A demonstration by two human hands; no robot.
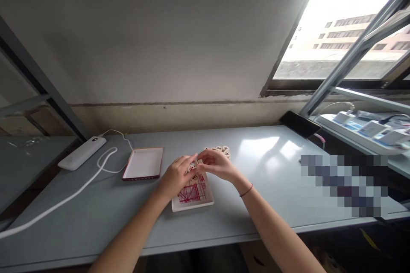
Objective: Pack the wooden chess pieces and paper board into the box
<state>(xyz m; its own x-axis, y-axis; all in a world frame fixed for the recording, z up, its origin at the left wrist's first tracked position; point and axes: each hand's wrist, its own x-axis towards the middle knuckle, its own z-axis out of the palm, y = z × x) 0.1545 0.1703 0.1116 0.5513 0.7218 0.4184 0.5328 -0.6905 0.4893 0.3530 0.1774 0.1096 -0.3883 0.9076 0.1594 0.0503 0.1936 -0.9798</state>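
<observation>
Both hands meet over a shallow white box point(209, 199), which has a red-printed sheet point(192, 194) inside. Round wooden xiangqi pieces point(194, 178) with characters on them show at the far end of the box, partly covered by my fingers. My left hand point(176, 177) is closed, its thumb and fingers around pieces there. A small pale xiangqi piece point(199, 162) is pinched between the fingertips of my right hand point(219, 165). More xiangqi pieces point(226, 150) lie grouped on the table just beyond my right hand.
A box lid point(143, 164) with red sides lies inside-up to the left. Farther left are a white power bank point(82, 153) and a white cable point(73, 196) across the grey table point(256, 204). At the right stand a dark phone point(300, 124) and a power strip point(355, 130).
</observation>
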